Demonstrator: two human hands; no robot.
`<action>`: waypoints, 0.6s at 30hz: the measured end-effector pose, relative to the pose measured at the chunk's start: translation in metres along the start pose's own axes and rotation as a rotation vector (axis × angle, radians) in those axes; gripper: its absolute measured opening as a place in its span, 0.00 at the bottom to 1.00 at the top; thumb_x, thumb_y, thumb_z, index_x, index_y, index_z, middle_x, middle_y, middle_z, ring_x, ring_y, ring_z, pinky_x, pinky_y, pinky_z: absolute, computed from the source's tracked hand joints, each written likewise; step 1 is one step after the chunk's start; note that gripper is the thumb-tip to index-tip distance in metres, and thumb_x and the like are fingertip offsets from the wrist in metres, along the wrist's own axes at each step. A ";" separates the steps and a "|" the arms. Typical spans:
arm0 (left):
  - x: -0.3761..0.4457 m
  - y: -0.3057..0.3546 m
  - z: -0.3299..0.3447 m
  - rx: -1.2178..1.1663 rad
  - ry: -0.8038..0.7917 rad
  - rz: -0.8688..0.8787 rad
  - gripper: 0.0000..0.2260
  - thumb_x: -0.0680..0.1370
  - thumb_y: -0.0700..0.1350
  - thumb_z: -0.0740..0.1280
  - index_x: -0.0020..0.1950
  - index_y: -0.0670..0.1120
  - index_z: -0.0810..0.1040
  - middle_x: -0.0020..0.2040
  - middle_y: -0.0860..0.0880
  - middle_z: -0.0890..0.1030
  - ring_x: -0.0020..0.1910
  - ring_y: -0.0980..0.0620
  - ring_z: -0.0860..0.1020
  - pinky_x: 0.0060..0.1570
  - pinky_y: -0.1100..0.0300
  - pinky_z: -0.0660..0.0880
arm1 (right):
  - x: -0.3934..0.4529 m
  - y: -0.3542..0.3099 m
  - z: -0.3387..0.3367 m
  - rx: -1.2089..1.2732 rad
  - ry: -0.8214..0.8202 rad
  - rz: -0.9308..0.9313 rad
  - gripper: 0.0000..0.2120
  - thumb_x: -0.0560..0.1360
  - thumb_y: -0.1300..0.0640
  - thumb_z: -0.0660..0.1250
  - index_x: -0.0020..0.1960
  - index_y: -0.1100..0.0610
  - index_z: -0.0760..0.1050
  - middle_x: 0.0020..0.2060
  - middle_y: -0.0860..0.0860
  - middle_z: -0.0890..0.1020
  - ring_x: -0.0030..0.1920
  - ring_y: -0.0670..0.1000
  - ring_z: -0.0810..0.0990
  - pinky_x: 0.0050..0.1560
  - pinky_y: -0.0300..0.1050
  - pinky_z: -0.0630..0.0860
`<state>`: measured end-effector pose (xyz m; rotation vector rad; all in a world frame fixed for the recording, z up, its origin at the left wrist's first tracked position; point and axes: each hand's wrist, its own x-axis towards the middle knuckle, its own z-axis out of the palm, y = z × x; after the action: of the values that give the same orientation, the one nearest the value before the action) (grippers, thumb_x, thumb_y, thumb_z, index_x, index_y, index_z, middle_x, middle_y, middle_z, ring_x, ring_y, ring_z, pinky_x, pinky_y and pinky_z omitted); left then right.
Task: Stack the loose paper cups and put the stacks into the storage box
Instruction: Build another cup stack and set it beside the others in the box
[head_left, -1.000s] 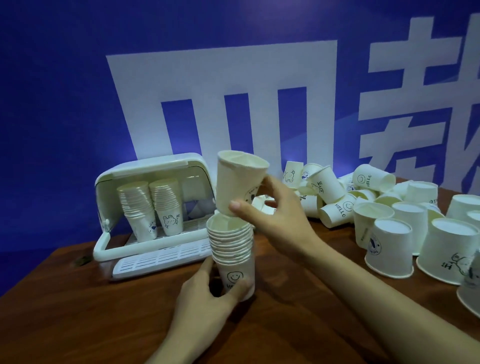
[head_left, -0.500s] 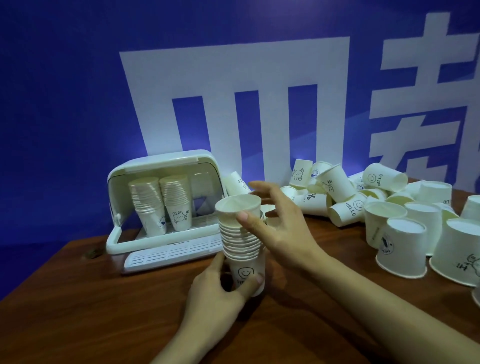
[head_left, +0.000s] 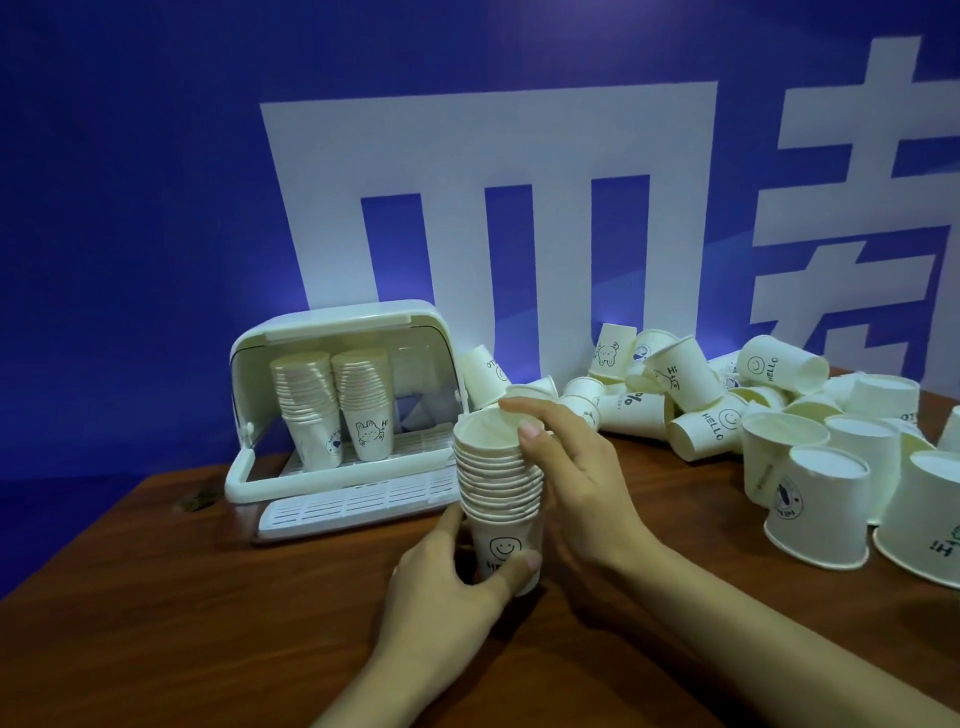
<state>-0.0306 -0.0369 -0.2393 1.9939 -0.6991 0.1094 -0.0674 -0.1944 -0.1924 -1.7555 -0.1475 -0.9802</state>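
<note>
A stack of white paper cups (head_left: 496, 480) stands upright on the wooden table (head_left: 182, 623), its bottom cup printed with a smiley. My left hand (head_left: 447, 592) grips the bottom cup, thumb across its front. My right hand (head_left: 576, 478) holds the top of the stack, thumb on the near rim and fingers curved over the far rim. The white storage box (head_left: 343, 325) sits behind and to the left with its front flap down. Two cup stacks (head_left: 306, 410) (head_left: 363, 405) stand inside on its left side. Several loose cups (head_left: 696, 421) lie to the right.
The loose cups spread along the back right of the table, some upside down (head_left: 815, 509), some on their sides. A blue wall with large white characters (head_left: 493, 208) rises directly behind the table. The box's slatted flap (head_left: 353, 501) lies flat just left of the stack.
My right hand brought a single cup down from above and seated it in the top of the stack. My left hand stayed on the bottom cup.
</note>
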 end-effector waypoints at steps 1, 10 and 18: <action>0.000 0.000 0.000 0.006 0.002 0.002 0.29 0.63 0.71 0.72 0.62 0.65 0.77 0.53 0.67 0.84 0.56 0.63 0.81 0.60 0.54 0.78 | -0.001 0.001 0.000 0.033 0.002 0.006 0.21 0.76 0.41 0.62 0.60 0.52 0.81 0.56 0.49 0.84 0.59 0.52 0.81 0.61 0.61 0.75; 0.001 -0.003 0.002 0.028 0.021 -0.009 0.28 0.63 0.73 0.71 0.61 0.69 0.73 0.53 0.67 0.84 0.57 0.60 0.81 0.61 0.51 0.77 | 0.004 0.010 0.002 -0.052 -0.005 0.035 0.27 0.77 0.37 0.58 0.68 0.51 0.79 0.62 0.45 0.83 0.67 0.48 0.77 0.70 0.58 0.70; 0.000 -0.001 0.000 0.040 -0.005 -0.017 0.31 0.64 0.73 0.70 0.66 0.67 0.74 0.56 0.67 0.83 0.60 0.61 0.80 0.64 0.50 0.76 | 0.009 0.011 -0.005 0.029 0.030 0.071 0.23 0.74 0.41 0.57 0.55 0.51 0.82 0.55 0.48 0.86 0.59 0.50 0.82 0.62 0.53 0.76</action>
<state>-0.0303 -0.0367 -0.2396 2.0381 -0.6884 0.1093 -0.0585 -0.2067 -0.1940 -1.7074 -0.0788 -0.9479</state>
